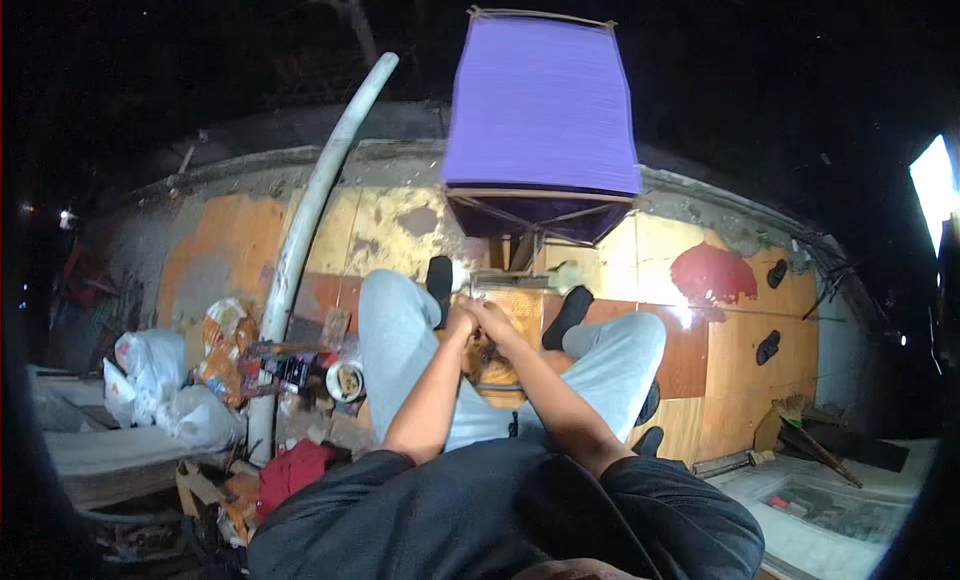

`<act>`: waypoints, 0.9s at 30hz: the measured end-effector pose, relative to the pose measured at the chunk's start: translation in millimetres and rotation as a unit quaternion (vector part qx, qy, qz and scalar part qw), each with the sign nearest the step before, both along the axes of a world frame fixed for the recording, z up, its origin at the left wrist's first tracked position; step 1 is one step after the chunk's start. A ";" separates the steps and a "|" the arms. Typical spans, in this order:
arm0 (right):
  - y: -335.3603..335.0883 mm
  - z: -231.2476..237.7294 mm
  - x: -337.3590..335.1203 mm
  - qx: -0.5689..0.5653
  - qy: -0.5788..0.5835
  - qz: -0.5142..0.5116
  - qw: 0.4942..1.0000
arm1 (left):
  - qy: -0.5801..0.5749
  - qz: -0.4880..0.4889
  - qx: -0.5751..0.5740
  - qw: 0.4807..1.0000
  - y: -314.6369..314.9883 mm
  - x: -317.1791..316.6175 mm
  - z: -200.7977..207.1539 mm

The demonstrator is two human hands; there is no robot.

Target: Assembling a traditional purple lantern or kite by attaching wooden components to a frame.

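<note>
My left hand (461,318) and my right hand (490,317) meet between my knees, with the fingers closed and overlapping. Whatever they hold, if anything, is too small or hidden to make out. Just beyond them stands a large purple box-shaped piece (545,105), a stick frame with a tight-looking purple covering on its upper face. Thin crossed sticks show in its dark lower part, above a short wooden support (520,252). Beneath my hands lies a yellow-orange patterned surface (522,304).
A long pale pole (325,185) slants along the left. White plastic bags (152,365), a round container (346,381) and a red cloth (293,475) lie on that side. Dark slippers (767,347) rest on the patchy tiled floor (735,380); a broom (815,448) lies at right.
</note>
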State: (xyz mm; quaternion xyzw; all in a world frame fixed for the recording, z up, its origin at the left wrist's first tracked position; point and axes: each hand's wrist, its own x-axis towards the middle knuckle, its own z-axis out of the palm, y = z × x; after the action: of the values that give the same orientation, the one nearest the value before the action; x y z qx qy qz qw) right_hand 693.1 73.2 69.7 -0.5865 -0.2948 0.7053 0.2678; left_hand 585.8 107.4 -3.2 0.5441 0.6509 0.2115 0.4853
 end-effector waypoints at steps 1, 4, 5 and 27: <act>-3.3 16.5 -7.8 0.043 0.032 -0.041 0.998 | 0.035 0.029 0.037 0.998 -4.8 -9.0 20.7; -16.3 65.6 -8.4 0.082 0.148 -0.066 0.983 | -0.139 0.046 0.055 0.988 -18.4 -17.1 96.4; -19.9 79.8 -5.2 0.058 0.129 -0.066 0.988 | -0.116 0.053 0.035 0.991 -20.4 -8.9 120.4; -13.6 -85.8 116.5 0.004 -0.152 -0.202 0.967 | -0.291 0.010 -0.364 0.885 -12.8 159.5 -33.4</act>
State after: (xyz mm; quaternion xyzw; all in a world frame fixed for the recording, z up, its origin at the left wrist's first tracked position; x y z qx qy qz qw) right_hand 809.6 59.6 -16.1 -0.7331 -0.2107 0.5377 0.3592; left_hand 745.3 94.6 -36.6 0.2366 0.5173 0.1134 0.8146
